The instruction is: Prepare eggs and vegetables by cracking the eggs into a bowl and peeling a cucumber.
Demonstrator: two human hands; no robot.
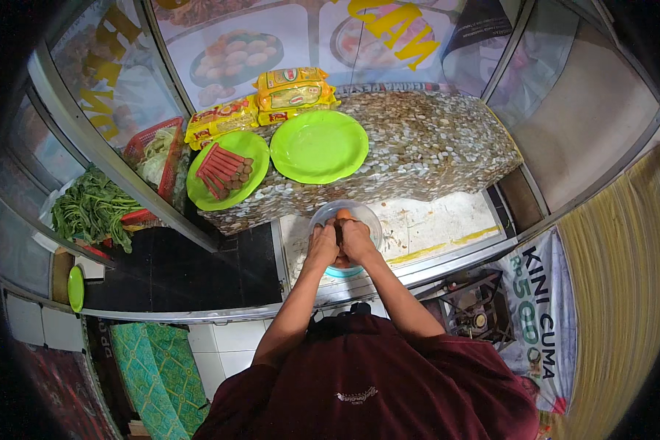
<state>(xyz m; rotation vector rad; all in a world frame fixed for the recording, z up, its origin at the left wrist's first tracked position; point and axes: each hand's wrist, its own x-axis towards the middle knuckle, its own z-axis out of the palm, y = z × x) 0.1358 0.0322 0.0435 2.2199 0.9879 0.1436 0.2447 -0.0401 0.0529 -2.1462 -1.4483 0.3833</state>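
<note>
Both hands are inside a clear plastic tub (375, 223) that has a turquoise band near its base. My left hand (322, 246) and my right hand (358, 240) are close together, fingers curled against a dark brown item (339, 233) between them. What that item is cannot be told, since the hands cover most of it. Just beyond the fingertips shows a rounded orange-brown thing (344, 213) that looks like an egg. More brown rounded shapes (341, 261) lie below the hands in the tub. The tub stands on a white, stained board (418, 225).
Behind the tub, a pebble-patterned ledge (429, 137) carries a bare green plate (319, 147), a green plate (198, 192) of sausages and meatballs, and yellow noodle packs (291, 91). Leafy greens (96, 206) and a red basket (170, 176) are left. A gas stove (476, 316) sits lower right.
</note>
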